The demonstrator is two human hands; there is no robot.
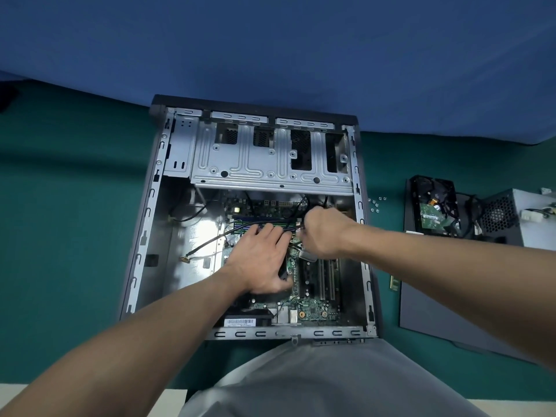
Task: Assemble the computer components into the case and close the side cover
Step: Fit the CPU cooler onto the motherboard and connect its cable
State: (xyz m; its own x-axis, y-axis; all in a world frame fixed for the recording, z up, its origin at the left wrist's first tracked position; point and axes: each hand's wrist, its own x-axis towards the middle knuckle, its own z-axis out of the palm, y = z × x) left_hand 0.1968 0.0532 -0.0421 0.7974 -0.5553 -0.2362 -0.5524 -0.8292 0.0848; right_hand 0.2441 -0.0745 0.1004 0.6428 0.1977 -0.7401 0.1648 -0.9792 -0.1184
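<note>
Cabling on board (313,311) | my left hand (258,263) flat, fingers straight across cables (240,228) | my right hand (325,233) curled, pinching one | next: seat it squarely; drive (433,212), power supply (517,218) wait outside

One computer case (141,242), one motherboard (313,311), several black cables (210,242), two hands: left hand (258,260), right hand (323,233). One hard drive (433,206), one power supply (532,218), one side cover (436,311), perhaps seven screws (374,203).

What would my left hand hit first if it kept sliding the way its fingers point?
Probably the black cables crossing at the fingertips of the left hand; just beyond them sits the right hand, which seems to grip those cables. Depth is unclear here.
</note>
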